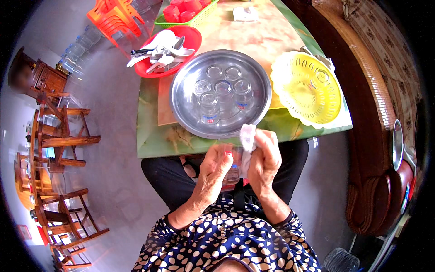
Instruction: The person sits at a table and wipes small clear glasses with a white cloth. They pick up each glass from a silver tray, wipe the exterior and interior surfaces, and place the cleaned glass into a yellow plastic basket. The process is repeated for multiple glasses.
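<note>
Left hand (213,170): grip clamped around a clear drinking glass (232,168), held in front of the near edge of the table (154,140), above the lap. Right hand (265,158): grip closed on a white cloth (247,138), pressed against the rim and side of the same glass. Cloth bunched, partly tucked between hand and glass.

Round metal tray (181,106): placed at the near edge of the table, centre. Contents: six clear glasses (223,88), grouped in the middle of the tray, standing close together; upright or inverted cannot be told.

Yellow perforated basket (299,102): placed at the near right corner of the table, just beside the tray. Contents: one clear glass (322,76) near the far side of the basket.

Red plate (190,38): placed at the left edge of the table, just behind the tray. Contents: a pile of white spoons (164,50), some handles overhanging the rim.

Green basket (199,20): placed toward the far end of the table. Contents: red cups (181,11).

Stacked orange plastic stools (113,18) on the floor beyond the left edge of the table; wooden chairs (59,136) further left.
</note>
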Tool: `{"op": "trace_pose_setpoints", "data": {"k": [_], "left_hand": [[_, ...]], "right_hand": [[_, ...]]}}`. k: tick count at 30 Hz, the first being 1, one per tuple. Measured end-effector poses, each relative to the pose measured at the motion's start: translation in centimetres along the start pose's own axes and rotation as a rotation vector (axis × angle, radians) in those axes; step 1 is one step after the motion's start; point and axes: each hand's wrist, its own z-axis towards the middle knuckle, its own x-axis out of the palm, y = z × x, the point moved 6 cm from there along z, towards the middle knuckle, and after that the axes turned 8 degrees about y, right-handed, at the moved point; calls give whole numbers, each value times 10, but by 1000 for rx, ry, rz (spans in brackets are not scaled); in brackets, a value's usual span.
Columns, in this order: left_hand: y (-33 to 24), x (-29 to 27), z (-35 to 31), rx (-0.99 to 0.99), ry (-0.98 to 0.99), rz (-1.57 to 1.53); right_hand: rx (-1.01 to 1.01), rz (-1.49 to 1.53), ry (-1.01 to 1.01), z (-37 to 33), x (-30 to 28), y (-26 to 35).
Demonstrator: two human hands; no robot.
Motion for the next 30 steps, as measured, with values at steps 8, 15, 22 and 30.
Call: {"op": "trace_pose_setpoints", "data": {"k": [8, 15, 22, 30], "left_hand": [[-6, -4, -6, 54, -121, -219], [-17, 3, -2, 58, -103, -316], [-6, -4, -4, 40, -70, -324], [-4, -18, -4, 81, -198, -347]], "right_hand": [[-171, -157, 217, -25, 21, 40], [24, -87, 58, -12, 17, 30], [546, 481, 149, -2, 35, -9], [-85, -82, 248, 3, 34, 44]]}}
